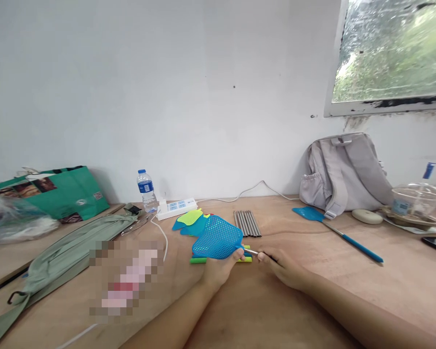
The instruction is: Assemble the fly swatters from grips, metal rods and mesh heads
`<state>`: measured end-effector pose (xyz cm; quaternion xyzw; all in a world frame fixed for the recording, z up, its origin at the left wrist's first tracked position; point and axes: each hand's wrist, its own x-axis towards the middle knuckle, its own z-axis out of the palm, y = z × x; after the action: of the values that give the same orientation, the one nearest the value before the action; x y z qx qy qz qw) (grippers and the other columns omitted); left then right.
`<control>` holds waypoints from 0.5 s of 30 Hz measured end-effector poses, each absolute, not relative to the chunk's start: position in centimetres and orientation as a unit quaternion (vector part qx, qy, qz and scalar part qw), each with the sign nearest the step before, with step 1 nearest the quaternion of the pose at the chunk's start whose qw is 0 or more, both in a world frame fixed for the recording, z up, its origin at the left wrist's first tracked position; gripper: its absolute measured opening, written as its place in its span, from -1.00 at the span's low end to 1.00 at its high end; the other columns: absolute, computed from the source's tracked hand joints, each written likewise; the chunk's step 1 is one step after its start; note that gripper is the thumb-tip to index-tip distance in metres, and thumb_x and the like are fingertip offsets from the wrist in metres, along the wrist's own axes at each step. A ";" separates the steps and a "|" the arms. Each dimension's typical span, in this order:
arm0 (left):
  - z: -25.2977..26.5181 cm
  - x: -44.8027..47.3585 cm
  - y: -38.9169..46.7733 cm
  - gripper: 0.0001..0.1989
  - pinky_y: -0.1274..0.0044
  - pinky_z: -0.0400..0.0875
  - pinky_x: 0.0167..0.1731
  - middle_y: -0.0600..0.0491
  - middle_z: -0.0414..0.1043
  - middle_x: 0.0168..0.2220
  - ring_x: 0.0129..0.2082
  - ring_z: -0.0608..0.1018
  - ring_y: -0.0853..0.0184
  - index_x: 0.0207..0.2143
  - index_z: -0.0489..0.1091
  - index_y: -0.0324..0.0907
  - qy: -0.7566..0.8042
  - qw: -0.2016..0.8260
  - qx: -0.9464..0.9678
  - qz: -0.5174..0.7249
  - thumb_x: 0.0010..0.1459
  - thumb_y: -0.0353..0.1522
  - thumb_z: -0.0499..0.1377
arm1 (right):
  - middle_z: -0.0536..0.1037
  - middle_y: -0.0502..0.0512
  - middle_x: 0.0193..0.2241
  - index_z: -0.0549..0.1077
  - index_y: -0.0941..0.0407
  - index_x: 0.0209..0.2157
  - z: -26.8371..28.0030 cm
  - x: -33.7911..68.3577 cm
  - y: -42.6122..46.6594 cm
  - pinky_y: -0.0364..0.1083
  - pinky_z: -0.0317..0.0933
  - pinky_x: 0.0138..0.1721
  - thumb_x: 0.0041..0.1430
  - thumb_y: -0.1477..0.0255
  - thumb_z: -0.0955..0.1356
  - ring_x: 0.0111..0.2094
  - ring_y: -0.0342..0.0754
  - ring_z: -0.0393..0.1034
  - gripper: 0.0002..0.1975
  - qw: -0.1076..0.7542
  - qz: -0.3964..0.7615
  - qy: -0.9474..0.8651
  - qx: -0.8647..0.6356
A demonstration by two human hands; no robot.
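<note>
My left hand (pixel 221 268) grips the base of a blue perforated fly swatter head (pixel 218 238), thumb on top. From that base a thin metal rod (pixel 252 251) runs to the right, and the fingers of my right hand (pixel 281 266) are closed around it. Beneath the swatter head lie green and blue handle tubes (pixel 198 261), partly covered. Just behind it are loose swatter heads in yellow-green (pixel 190 217) and blue (pixel 195 229), overlapping. A row of several metal rods (pixel 247 223) lies side by side beyond my hands.
A whole blue fly swatter (pixel 361 248) lies at right, near a grey backpack (pixel 343 174), an oval beige case (pixel 366 216) and a plastic cup (pixel 417 198). At left are a power strip (pixel 177 208), a water bottle (pixel 146 191), a grey-green bag (pixel 76 249) and a green bag (pixel 72 194).
</note>
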<state>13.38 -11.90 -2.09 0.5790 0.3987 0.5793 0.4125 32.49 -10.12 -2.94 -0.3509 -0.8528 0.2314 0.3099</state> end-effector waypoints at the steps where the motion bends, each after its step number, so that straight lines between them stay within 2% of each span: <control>1: -2.1 13.3 -11.9 -0.80 0.50 0.32 -0.25 0.04 0.48 -0.51 -0.41 0.48 0.29 -0.65 0.42 -0.17 0.396 0.414 0.580 0.579 -0.15 -0.24 0.24 | 0.37 -0.01 -0.53 0.35 0.15 -0.43 -2.9 32.5 -10.0 -0.18 0.11 -0.42 0.22 0.20 0.05 -0.47 -0.15 0.24 -0.58 0.306 0.240 -0.853 -0.348; 5: -1.8 13.2 -12.3 -0.81 0.49 0.33 -0.25 0.05 0.48 -0.52 -0.42 0.48 0.29 -0.65 0.43 -0.15 0.394 0.424 0.588 0.565 -0.14 -0.23 0.23 | 0.25 -0.06 -0.60 0.34 0.16 -0.49 -2.5 32.5 -9.8 -0.20 0.05 -0.47 0.22 0.18 0.04 -0.53 -0.19 0.15 -0.54 0.286 0.279 -0.853 -0.335; 9: -1.7 13.2 -12.5 -0.82 0.46 0.30 -0.17 0.04 0.50 -0.47 -0.35 0.49 0.26 -0.65 0.45 -0.14 0.394 0.441 0.597 0.542 -0.15 -0.23 0.24 | 0.11 -0.09 -0.66 0.36 0.17 -0.50 -1.8 32.6 -9.8 -0.21 -0.02 -0.55 0.20 0.14 0.03 -0.60 -0.22 0.05 -0.50 0.244 0.325 -0.850 -0.336; 15: -1.6 13.4 -12.5 -0.81 0.43 0.30 -0.14 0.04 0.49 -0.50 -0.34 0.49 0.24 -0.66 0.44 -0.15 0.410 0.453 0.580 0.540 -0.16 -0.24 0.25 | 0.11 -0.09 -0.66 0.38 0.17 -0.50 -1.5 32.9 -9.9 -0.21 -0.02 -0.54 0.20 0.13 0.02 -0.59 -0.22 0.05 -0.48 0.248 0.327 -0.848 -0.336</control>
<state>13.38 -12.50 -1.56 0.5797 0.4096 0.5397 0.4527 32.92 -9.90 -1.54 -0.3357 -0.8478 0.3274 0.2478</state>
